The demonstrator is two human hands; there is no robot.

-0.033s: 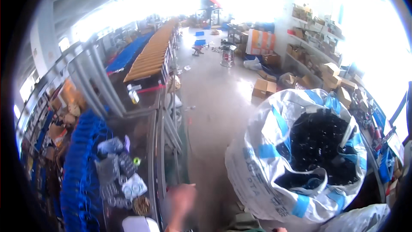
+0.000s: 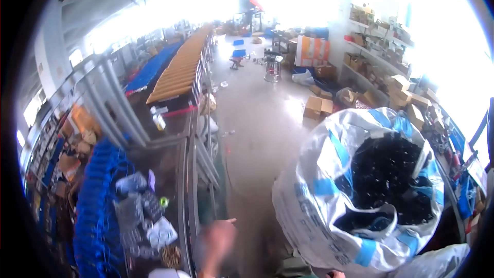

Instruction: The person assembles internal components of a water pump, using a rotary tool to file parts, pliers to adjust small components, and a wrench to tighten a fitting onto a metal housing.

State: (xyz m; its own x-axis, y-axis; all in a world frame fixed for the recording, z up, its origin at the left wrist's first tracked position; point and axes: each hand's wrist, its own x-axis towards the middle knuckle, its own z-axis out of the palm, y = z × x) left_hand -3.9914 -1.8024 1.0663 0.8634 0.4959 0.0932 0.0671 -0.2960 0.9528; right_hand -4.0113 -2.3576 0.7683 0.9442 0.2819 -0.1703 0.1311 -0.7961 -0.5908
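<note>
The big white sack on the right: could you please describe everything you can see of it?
The sack is a bulky bag of white woven-looking plastic with blue stripes and tape patches. It stands upright on the floor with its mouth open and rim rolled outward, filled with small black parts. Neither hand touches it; the blurred left hand is beside it.

Little of the person shows, all of it along the near edge. The left hand (image 2: 218, 238) is bare and motion-blurred, with no glove, ring or watch to be made out, and its forearm below it carries no visible sleeve. Of the right hand (image 2: 335, 274) only a small bare sliver shows at the frame's bottom, too little to tell anything worn.
</note>
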